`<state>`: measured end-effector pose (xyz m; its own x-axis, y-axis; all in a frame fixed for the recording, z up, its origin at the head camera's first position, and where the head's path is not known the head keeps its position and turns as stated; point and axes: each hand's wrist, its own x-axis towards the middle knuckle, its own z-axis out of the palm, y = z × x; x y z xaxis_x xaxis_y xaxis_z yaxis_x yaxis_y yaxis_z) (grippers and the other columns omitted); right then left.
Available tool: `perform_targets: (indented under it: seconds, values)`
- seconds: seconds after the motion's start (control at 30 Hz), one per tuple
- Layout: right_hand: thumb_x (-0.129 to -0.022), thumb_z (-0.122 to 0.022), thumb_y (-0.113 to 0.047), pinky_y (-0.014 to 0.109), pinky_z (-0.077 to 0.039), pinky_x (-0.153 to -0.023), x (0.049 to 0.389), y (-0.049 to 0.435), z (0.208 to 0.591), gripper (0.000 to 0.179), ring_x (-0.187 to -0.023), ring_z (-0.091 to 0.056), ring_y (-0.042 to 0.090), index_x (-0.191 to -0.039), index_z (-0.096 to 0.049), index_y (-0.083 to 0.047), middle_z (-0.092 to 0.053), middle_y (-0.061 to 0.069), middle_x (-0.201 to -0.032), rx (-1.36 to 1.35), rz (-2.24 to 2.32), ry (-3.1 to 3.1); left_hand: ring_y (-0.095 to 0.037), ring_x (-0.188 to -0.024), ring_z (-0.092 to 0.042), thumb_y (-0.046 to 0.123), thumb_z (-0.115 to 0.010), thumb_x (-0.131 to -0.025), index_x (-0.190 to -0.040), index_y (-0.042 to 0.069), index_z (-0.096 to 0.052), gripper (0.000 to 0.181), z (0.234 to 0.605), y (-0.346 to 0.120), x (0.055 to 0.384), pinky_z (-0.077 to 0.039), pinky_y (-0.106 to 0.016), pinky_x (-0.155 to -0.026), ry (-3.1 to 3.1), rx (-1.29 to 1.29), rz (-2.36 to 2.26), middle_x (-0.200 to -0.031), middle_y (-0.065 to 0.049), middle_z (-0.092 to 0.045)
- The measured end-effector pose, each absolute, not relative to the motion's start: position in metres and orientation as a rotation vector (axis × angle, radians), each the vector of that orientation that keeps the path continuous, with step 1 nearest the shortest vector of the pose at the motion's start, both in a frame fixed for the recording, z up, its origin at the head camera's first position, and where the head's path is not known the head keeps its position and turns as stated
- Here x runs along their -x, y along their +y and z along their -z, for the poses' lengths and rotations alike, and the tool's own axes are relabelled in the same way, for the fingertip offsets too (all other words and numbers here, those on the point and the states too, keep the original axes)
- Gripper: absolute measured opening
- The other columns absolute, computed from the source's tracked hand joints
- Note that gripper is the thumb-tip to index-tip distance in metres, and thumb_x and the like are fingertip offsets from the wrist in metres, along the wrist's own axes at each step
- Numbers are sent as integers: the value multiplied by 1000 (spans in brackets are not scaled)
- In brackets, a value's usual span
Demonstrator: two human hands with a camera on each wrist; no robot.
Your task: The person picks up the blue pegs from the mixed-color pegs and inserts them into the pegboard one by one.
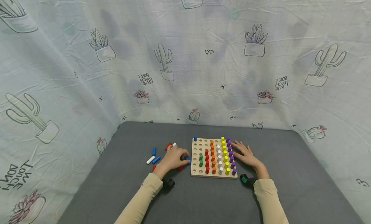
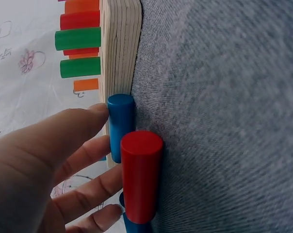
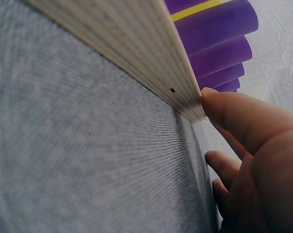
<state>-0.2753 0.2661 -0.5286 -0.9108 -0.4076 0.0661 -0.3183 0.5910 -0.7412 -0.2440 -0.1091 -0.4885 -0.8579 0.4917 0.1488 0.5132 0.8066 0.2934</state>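
Note:
A wooden pegboard (image 1: 200,174) carries rows of purple, yellow, white, orange, red and green pegs, plus a blue peg (image 1: 195,138) in its far left corner. Beside the board's left edge, my left hand (image 1: 175,158) holds a loose blue peg (image 2: 121,127) between thumb and fingers, the peg still low against the cloth. A red peg (image 2: 142,177) lies in front of those fingers, partly covering another blue peg (image 2: 137,227). At the board's right side, my right hand (image 1: 247,158) has its fingers spread, and its thumb (image 3: 224,104) touches the edge near the purple pegs (image 3: 219,29).
Left of my left hand lie loose blue pegs (image 1: 154,151), a white peg (image 1: 150,160) and red pegs (image 1: 168,146), some partly hidden by the hand. Grey cloth (image 1: 203,201) covers the table. A cactus-print curtain (image 1: 185,72) hangs behind it.

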Motion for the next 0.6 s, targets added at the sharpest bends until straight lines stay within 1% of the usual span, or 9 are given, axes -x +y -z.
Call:
perform_targets:
  seconds: [0.2,0.4,0.6]
  values:
    - [-95,-50,-30,64,12,-103,275,266,528,56,-137,1,49,-143,-33,-6,-15,29,-149,622,1219,2709,-10,-75,-44,43,-68,-81,-93,25,-68,22,489,-108,246,-30,-56,-91,-2937,807,500,-74,7,-60]
    - [-96,-49,-30,63,13,-104,275,265,528,55,-137,1,48,-143,-33,-7,-14,27,-150,595,1200,2714,-11,-74,-43,42,-69,-81,-89,23,-68,21,486,-106,244,-29,-57,-92,-2921,809,529,-72,6,-60]
    - [-96,-49,-31,62,12,-105,276,265,530,56,-138,1,46,-144,-32,-8,-15,26,-151,580,1189,2711,-11,-70,-41,38,-70,-81,-85,21,-67,18,486,-104,244,-32,-52,-85,-2893,790,504,-67,6,-58]
